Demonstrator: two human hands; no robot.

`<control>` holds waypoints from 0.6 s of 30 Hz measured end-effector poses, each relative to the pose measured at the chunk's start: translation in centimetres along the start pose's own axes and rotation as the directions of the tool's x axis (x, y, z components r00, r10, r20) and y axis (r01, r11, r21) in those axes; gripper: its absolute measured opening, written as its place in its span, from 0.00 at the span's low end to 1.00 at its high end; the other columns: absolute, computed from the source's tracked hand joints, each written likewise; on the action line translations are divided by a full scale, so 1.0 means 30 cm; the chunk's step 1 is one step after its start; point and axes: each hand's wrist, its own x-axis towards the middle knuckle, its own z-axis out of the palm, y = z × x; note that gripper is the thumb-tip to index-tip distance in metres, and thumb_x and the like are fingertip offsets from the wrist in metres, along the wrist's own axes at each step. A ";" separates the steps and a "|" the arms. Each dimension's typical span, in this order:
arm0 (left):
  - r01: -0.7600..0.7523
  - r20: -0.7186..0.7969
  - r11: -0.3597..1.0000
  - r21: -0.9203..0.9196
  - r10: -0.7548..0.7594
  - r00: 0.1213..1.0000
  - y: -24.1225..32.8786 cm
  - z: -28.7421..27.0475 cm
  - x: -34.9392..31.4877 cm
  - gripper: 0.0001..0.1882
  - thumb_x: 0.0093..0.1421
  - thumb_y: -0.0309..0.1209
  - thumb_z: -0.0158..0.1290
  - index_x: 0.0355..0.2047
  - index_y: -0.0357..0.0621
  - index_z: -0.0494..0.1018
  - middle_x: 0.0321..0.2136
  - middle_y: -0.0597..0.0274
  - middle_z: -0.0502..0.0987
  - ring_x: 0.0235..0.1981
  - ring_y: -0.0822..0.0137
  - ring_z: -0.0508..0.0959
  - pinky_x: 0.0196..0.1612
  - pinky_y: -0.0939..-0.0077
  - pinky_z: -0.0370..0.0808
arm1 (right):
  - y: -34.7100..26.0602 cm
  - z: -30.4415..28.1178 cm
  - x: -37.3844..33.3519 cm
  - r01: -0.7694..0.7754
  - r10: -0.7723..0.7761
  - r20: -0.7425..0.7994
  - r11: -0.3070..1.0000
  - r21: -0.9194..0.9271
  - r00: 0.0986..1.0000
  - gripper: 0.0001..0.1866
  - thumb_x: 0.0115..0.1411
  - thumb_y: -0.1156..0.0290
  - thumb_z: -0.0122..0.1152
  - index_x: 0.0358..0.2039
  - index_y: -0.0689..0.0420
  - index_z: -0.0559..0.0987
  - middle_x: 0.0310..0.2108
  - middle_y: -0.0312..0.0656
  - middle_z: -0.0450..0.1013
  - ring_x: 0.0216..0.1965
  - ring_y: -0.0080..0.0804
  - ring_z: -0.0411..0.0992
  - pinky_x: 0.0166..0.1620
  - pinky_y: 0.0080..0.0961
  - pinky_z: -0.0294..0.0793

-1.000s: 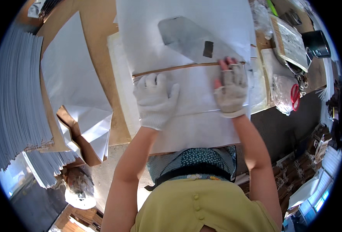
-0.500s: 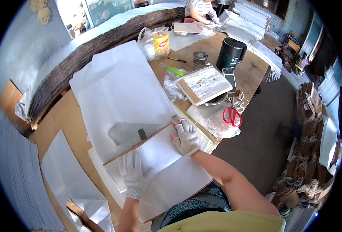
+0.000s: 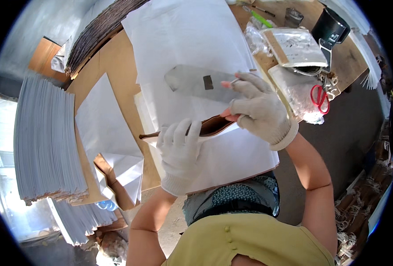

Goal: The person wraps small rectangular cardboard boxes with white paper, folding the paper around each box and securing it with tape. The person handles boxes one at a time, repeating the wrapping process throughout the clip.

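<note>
A white paper bag [image 3: 240,153] with a brown inner layer lies in front of me, its mouth gaping at the far edge. My left hand [image 3: 178,155], in a white knit glove, rests on the bag's left part with fingers extended at the mouth. At the right end of the mouth, my right hand [image 3: 260,111] pinches the brown edge between thumb and forefinger; its glove leaves some fingertips bare. Beyond the bag, a grey flat plate [image 3: 189,82] with a dark rectangle lies on white paper sheets [image 3: 178,35], partly behind my right hand.
A folded white bag [image 3: 112,119] with a brown opening lies left, beside a tall stack of white paper [image 3: 47,142]. At right are red-handled scissors [image 3: 319,98], a plastic bag [image 3: 300,95], a white-covered block [image 3: 296,46], a dark jug [image 3: 331,26] and a glass [image 3: 293,17].
The view has tilted down and turned left. My right hand has gone from lying on the bag to pinching its edge, and the mouth now gapes. My left hand stays on the bag.
</note>
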 end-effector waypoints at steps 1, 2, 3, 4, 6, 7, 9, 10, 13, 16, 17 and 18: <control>0.000 0.006 1.000 0.009 0.000 1.000 0.017 -0.003 -0.004 0.30 0.53 0.34 0.66 0.58 0.48 0.75 0.55 0.56 0.75 0.58 0.51 0.72 0.65 0.48 0.62 | 0.005 0.004 0.000 0.041 -0.041 0.080 0.999 -0.005 0.996 0.06 0.54 0.65 0.71 0.32 0.50 0.86 0.47 0.43 0.80 0.55 0.48 0.75 0.58 0.43 0.73; 0.000 0.012 1.000 0.019 0.000 1.000 0.030 -0.007 -0.008 0.31 0.52 0.34 0.66 0.58 0.48 0.75 0.56 0.57 0.74 0.58 0.51 0.72 0.66 0.48 0.61 | 0.006 0.010 0.001 0.084 -0.082 0.159 0.996 -0.005 0.984 0.06 0.56 0.63 0.69 0.32 0.49 0.87 0.46 0.43 0.80 0.54 0.48 0.75 0.59 0.42 0.73; 0.002 0.013 1.000 0.029 -0.002 1.000 0.043 -0.010 -0.009 0.32 0.52 0.35 0.66 0.59 0.48 0.75 0.56 0.57 0.74 0.58 0.52 0.72 0.67 0.47 0.61 | 0.002 0.012 0.013 -0.022 0.026 0.285 1.000 -0.019 0.958 0.06 0.56 0.63 0.68 0.32 0.49 0.87 0.44 0.42 0.80 0.52 0.46 0.76 0.58 0.41 0.73; -0.007 0.000 0.998 0.070 0.007 1.000 0.053 -0.015 -0.014 0.29 0.53 0.36 0.66 0.56 0.47 0.76 0.56 0.56 0.74 0.58 0.51 0.72 0.66 0.47 0.61 | -0.007 0.016 0.030 -0.123 0.130 0.405 0.991 -0.045 0.905 0.06 0.56 0.62 0.67 0.31 0.49 0.86 0.41 0.40 0.80 0.51 0.44 0.76 0.57 0.40 0.73; -0.028 -0.029 0.989 0.144 0.033 0.999 0.077 -0.021 -0.025 0.24 0.53 0.39 0.66 0.50 0.46 0.79 0.55 0.56 0.74 0.57 0.51 0.73 0.66 0.45 0.63 | -0.011 0.042 0.027 -0.149 0.204 0.416 0.976 -0.161 0.886 0.05 0.56 0.63 0.65 0.29 0.48 0.85 0.37 0.38 0.80 0.47 0.41 0.77 0.55 0.38 0.73; -0.059 0.074 0.995 0.076 0.053 0.996 0.097 -0.030 -0.034 0.21 0.54 0.39 0.66 0.45 0.45 0.79 0.53 0.55 0.75 0.56 0.50 0.74 0.65 0.45 0.64 | -0.008 0.070 0.008 -0.090 0.167 0.315 0.965 -0.245 0.934 0.04 0.55 0.64 0.64 0.29 0.48 0.84 0.35 0.37 0.79 0.46 0.39 0.77 0.54 0.37 0.73; -0.083 0.274 0.994 -0.067 0.099 0.957 0.146 -0.057 -0.074 0.15 0.55 0.40 0.65 0.37 0.44 0.79 0.50 0.53 0.77 0.54 0.49 0.75 0.63 0.44 0.66 | -0.010 0.096 -0.011 -0.005 0.084 0.199 0.930 -0.367 0.977 0.03 0.54 0.66 0.63 0.28 0.47 0.83 0.32 0.35 0.78 0.44 0.35 0.77 0.52 0.35 0.74; -0.058 0.339 0.987 -0.152 0.107 0.935 0.172 -0.032 -0.095 0.14 0.61 0.41 0.60 0.28 0.44 0.76 0.41 0.51 0.79 0.47 0.46 0.78 0.56 0.45 0.72 | -0.016 0.104 -0.018 0.030 0.048 0.184 0.916 -0.400 0.982 0.02 0.53 0.67 0.63 0.29 0.46 0.82 0.32 0.35 0.78 0.43 0.34 0.77 0.51 0.34 0.74; 0.131 0.761 0.985 -0.112 0.000 0.649 0.164 -0.010 -0.097 0.16 0.66 0.43 0.53 0.27 0.44 0.76 0.34 0.50 0.79 0.41 0.46 0.80 0.49 0.48 0.74 | 0.004 0.092 -0.019 0.036 0.020 0.156 0.935 -0.352 0.988 0.05 0.54 0.67 0.63 0.32 0.48 0.82 0.34 0.35 0.79 0.44 0.34 0.78 0.52 0.33 0.74; 0.018 0.664 0.999 -0.033 0.008 0.748 0.123 0.011 -0.012 0.18 0.67 0.43 0.50 0.28 0.44 0.78 0.29 0.51 0.77 0.36 0.48 0.79 0.39 0.49 0.76 | 0.048 0.014 -0.030 -0.063 0.118 0.262 0.976 -0.208 0.958 0.06 0.56 0.69 0.64 0.34 0.49 0.84 0.38 0.36 0.81 0.48 0.36 0.78 0.54 0.34 0.75; -0.020 0.644 0.999 0.038 -0.009 0.765 0.113 0.022 -0.010 0.17 0.67 0.43 0.50 0.29 0.43 0.78 0.29 0.51 0.77 0.36 0.49 0.79 0.38 0.49 0.76 | 0.055 0.007 -0.038 -0.092 0.143 0.266 0.977 -0.192 0.953 0.06 0.57 0.70 0.64 0.35 0.50 0.84 0.38 0.37 0.81 0.48 0.37 0.78 0.54 0.34 0.75; -0.051 0.722 0.998 0.041 0.006 0.692 0.109 0.025 -0.029 0.17 0.67 0.42 0.50 0.31 0.42 0.79 0.30 0.50 0.78 0.36 0.48 0.80 0.38 0.48 0.77 | 0.065 0.006 -0.038 -0.113 0.158 0.271 0.979 -0.171 0.950 0.07 0.57 0.70 0.63 0.36 0.51 0.84 0.38 0.37 0.81 0.48 0.38 0.78 0.54 0.35 0.76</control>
